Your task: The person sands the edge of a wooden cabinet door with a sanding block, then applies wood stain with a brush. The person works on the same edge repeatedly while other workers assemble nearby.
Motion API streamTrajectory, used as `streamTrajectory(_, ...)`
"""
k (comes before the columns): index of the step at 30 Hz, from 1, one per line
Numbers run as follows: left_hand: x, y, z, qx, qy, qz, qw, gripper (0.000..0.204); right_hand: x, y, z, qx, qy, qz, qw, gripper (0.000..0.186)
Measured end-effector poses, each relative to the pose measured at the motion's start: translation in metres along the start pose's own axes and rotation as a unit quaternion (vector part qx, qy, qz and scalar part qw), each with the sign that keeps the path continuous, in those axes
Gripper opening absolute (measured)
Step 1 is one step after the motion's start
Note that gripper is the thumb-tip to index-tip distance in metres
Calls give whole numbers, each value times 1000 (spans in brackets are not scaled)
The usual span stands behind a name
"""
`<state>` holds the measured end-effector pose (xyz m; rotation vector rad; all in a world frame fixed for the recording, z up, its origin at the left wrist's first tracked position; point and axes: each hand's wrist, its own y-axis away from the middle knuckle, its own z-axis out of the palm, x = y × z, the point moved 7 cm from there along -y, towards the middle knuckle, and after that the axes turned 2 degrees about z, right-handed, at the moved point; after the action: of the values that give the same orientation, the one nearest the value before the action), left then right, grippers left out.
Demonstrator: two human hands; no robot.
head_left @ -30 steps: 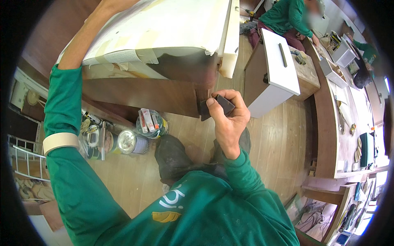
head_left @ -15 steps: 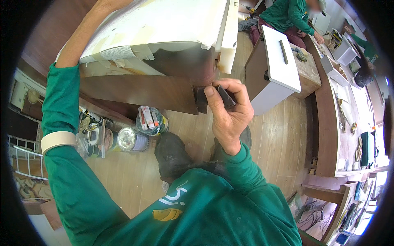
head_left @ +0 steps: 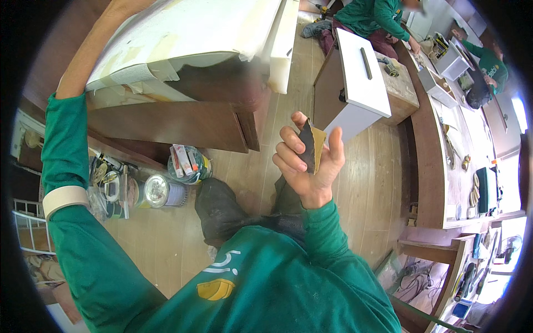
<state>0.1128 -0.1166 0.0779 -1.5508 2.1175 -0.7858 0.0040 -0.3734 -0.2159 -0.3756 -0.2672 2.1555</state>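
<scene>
My right hand point(head_left: 312, 180) is raised in front of the cabinet corner, apart from it. Its fingers hold a folded piece of sandpaper point(head_left: 312, 145), dark grey on one face and tan on the other. The dark brown wooden cabinet point(head_left: 172, 125) has a white cover point(head_left: 194, 33) over its top, fixed with strips of masking tape. My left hand point(head_left: 132, 5) reaches up to the cover's far left edge; its fingers are cut off by the picture's rim. A roll of masking tape point(head_left: 65, 201) sits around my left forearm.
Paint cans point(head_left: 166, 191) and a tub with small boxes point(head_left: 191, 166) stand on the floor at left. A white-fronted drawer unit point(head_left: 358, 77) stands at right, before a long workbench point(head_left: 438, 161) with tools. Two people in green work at the far right.
My right hand has drawn back from the cabinet's corner and turned, with the sandpaper's tan side now showing. The view has shifted slightly to the right; my left hand stays by the cover.
</scene>
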Motion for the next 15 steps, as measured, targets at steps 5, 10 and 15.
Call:
streamTrajectory(5,1,-8,25,-6,48,2,999,22,-12,12,-1,103,159,-32,981,58)
streamTrajectory(10,5,-6,21,-8,37,4,999,23,-14,8,-4,168,167,-73,969,65)
streamTrajectory(15,9,-4,15,-5,27,9,1000,23,-20,18,-21,160,193,-76,965,67)
